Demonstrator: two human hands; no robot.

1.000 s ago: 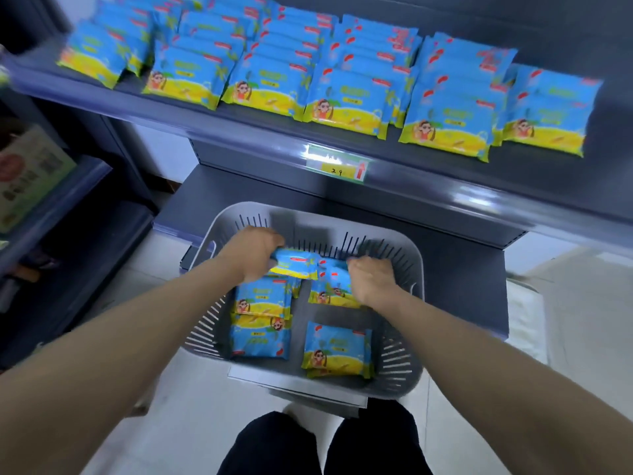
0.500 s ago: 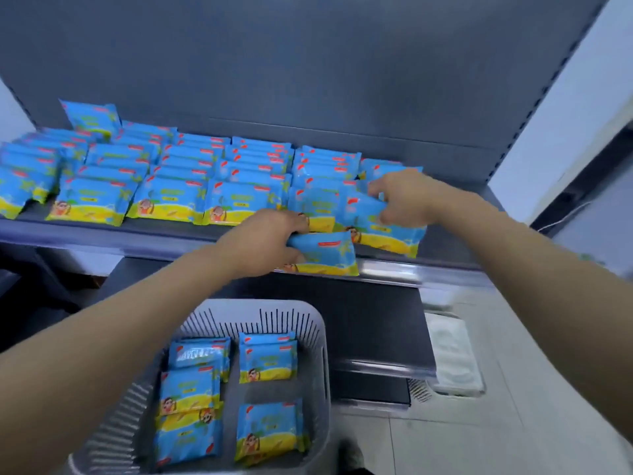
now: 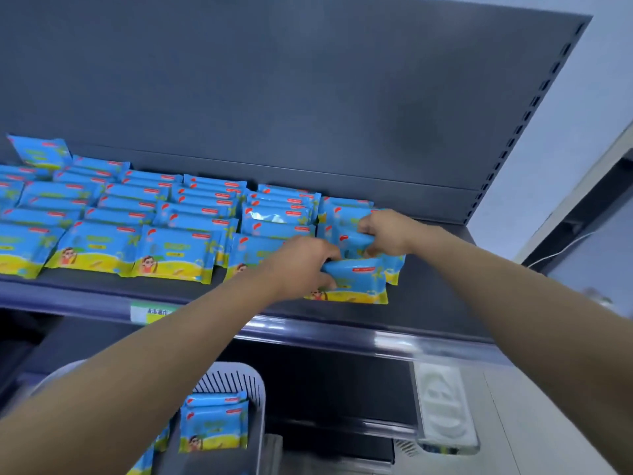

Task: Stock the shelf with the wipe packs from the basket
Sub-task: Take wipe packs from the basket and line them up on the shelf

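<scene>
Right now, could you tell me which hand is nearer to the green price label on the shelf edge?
Left. The left hand grips a pack just up and right of the green price label; the right hand is farther right.

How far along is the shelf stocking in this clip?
Done: rows of wipe packs cover the shelf. In hand: the left hand and right hand each set a pack at the right end. Left: packs remain in the basket.
</scene>
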